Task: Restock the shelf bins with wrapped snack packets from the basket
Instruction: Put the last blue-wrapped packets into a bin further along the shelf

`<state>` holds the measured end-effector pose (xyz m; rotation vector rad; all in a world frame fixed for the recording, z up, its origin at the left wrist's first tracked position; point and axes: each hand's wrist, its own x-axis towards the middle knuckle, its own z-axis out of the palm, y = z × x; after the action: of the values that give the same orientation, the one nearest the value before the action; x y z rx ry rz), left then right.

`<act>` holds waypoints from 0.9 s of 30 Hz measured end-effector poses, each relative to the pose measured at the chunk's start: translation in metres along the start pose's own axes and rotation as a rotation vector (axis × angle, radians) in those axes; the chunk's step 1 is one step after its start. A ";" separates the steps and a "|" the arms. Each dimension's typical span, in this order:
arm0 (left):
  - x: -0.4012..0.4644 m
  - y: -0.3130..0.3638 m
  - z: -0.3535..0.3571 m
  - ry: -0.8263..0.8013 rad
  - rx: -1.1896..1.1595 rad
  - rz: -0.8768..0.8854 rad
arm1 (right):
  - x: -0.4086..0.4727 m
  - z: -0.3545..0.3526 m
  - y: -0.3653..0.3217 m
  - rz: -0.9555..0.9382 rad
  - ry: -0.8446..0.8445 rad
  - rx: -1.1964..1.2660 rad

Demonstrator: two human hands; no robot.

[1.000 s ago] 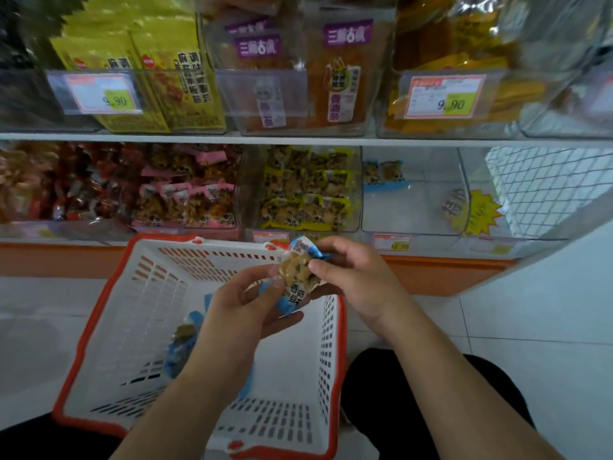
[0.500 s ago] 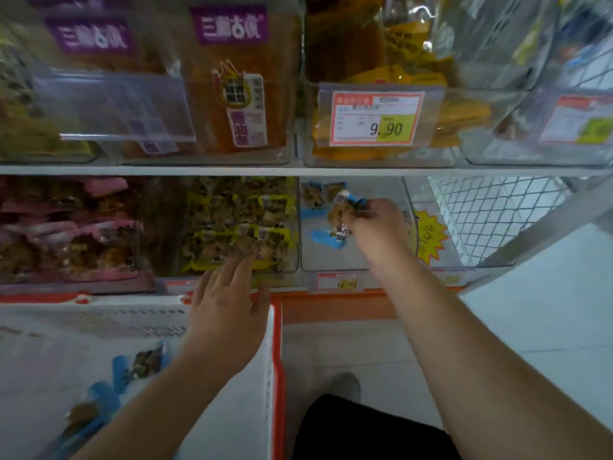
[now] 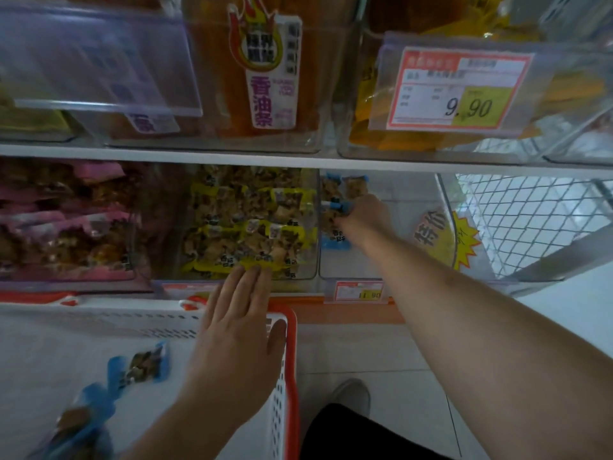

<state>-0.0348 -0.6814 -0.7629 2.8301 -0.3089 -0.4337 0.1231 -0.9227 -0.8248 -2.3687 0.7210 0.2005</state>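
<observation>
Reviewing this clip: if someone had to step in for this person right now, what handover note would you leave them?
Right hand: inside the clear bin on the lower shelf, fingers curled on a blue-wrapped packet at the bin's left side, not yet released.
Left hand: open, flat over the basket's orange rim, holding nothing.
Done: two more blue packets lie at the back of that bin.
Left: at least two blue packets in the basket to move across. The neighbouring yellow-packet bin looks well stocked.
</observation>
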 end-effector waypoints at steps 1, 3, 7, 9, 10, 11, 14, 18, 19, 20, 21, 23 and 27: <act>0.000 0.000 0.000 0.003 0.000 -0.001 | -0.003 -0.001 0.000 0.000 0.011 -0.021; 0.000 0.000 0.001 0.000 -0.011 0.000 | -0.009 -0.004 0.000 -0.002 0.014 -0.068; 0.002 -0.004 0.003 -0.009 -0.075 0.020 | -0.026 -0.011 0.000 0.021 -0.014 -0.033; 0.004 -0.009 0.001 -0.012 -0.189 0.034 | -0.040 -0.022 -0.003 0.007 0.022 0.009; 0.003 -0.012 -0.003 -0.022 -0.267 0.032 | -0.051 -0.028 -0.004 -0.019 0.042 0.040; 0.001 -0.015 -0.010 -0.021 -0.348 0.027 | -0.063 -0.034 -0.005 -0.055 0.054 0.075; -0.014 -0.030 -0.029 0.035 -0.477 0.004 | -0.112 -0.049 -0.008 -0.203 0.127 0.170; -0.039 -0.066 -0.043 0.164 -0.514 -0.076 | -0.197 -0.049 -0.019 -0.361 0.054 0.249; -0.047 -0.079 -0.046 0.184 -0.516 -0.111 | -0.219 -0.046 -0.025 -0.391 -0.012 0.233; -0.056 -0.093 -0.049 0.201 -0.511 -0.147 | -0.238 -0.040 -0.031 -0.420 -0.093 0.213; -0.066 -0.111 -0.052 0.218 -0.495 -0.180 | -0.255 -0.031 -0.039 -0.443 -0.185 0.187; -0.086 -0.147 -0.061 0.242 -0.469 -0.240 | -0.280 -0.006 -0.055 -0.472 -0.371 0.100; -0.117 -0.218 -0.076 0.299 -0.208 -0.337 | -0.303 0.071 -0.075 -0.457 -0.680 -0.190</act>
<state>-0.0830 -0.4295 -0.7245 2.6883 0.2604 -0.0928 -0.0867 -0.6946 -0.7443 -2.3389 -0.1653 0.8447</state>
